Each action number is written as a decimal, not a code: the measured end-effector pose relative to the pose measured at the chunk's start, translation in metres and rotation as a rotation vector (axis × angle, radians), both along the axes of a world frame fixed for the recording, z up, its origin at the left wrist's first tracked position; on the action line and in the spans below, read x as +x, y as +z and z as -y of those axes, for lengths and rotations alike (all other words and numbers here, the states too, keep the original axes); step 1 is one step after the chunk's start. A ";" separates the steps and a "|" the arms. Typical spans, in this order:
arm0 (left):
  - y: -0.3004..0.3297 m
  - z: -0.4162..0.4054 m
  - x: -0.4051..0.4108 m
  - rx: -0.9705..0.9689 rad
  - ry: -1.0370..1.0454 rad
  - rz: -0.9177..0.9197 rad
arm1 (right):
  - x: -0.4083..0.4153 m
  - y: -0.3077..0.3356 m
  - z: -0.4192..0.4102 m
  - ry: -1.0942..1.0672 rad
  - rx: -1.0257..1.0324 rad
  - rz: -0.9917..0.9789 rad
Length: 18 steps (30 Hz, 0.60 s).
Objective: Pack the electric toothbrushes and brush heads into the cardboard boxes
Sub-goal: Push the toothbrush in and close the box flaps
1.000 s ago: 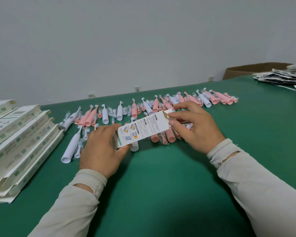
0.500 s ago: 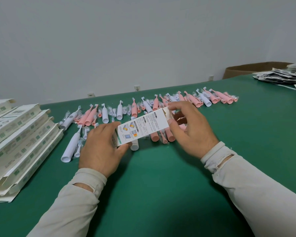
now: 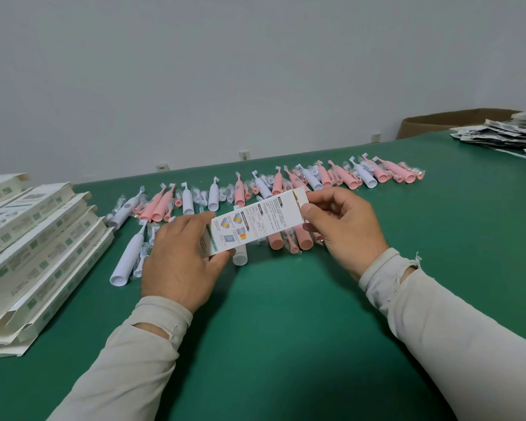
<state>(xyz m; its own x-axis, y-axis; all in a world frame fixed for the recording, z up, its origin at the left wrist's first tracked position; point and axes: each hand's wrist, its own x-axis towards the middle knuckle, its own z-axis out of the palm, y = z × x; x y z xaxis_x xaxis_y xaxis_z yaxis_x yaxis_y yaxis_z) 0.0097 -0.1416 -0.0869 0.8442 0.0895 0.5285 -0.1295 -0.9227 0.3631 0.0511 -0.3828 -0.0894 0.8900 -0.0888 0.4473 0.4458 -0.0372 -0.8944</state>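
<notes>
Green covers the whole bench (image 3: 286, 344), which runs from my sleeves to the far wall. On its left edge lies a slanted stack of flat white cartons (image 3: 34, 253), at least six of them, printed with small green squares and grey text. A brown cardboard box (image 3: 431, 123) shows past the far right corner, with a heap of grey printed leaflets (image 3: 504, 135) in front of it, too many and too jumbled to count. Across the middle stretches a row of electric toothbrushes (image 3: 286, 189), pink and white mixed, more than twenty in all; I cannot give an exact number because they overlap. Loose brush heads (image 3: 199, 197) in clear wrappers lie scattered among them.

Above that row I hold one white carton (image 3: 255, 221), long and narrow, tilted up to the right, its face printed with small pictures and text, its right end open. My left hand (image 3: 179, 262) grips the lower left end, fingers curled round it. My right hand (image 3: 343, 226) pinches the open right end between thumb and fingers.
</notes>
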 end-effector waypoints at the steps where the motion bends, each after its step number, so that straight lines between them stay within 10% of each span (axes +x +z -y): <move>1: 0.000 0.000 0.000 0.009 0.003 -0.001 | 0.000 0.000 0.000 -0.005 -0.016 -0.001; 12: -0.001 0.002 0.000 0.019 0.026 0.001 | -0.007 -0.002 -0.011 0.114 -0.027 0.007; 18: -0.009 0.013 0.000 -0.011 -0.225 -0.019 | -0.002 -0.003 -0.013 -0.086 0.316 -0.115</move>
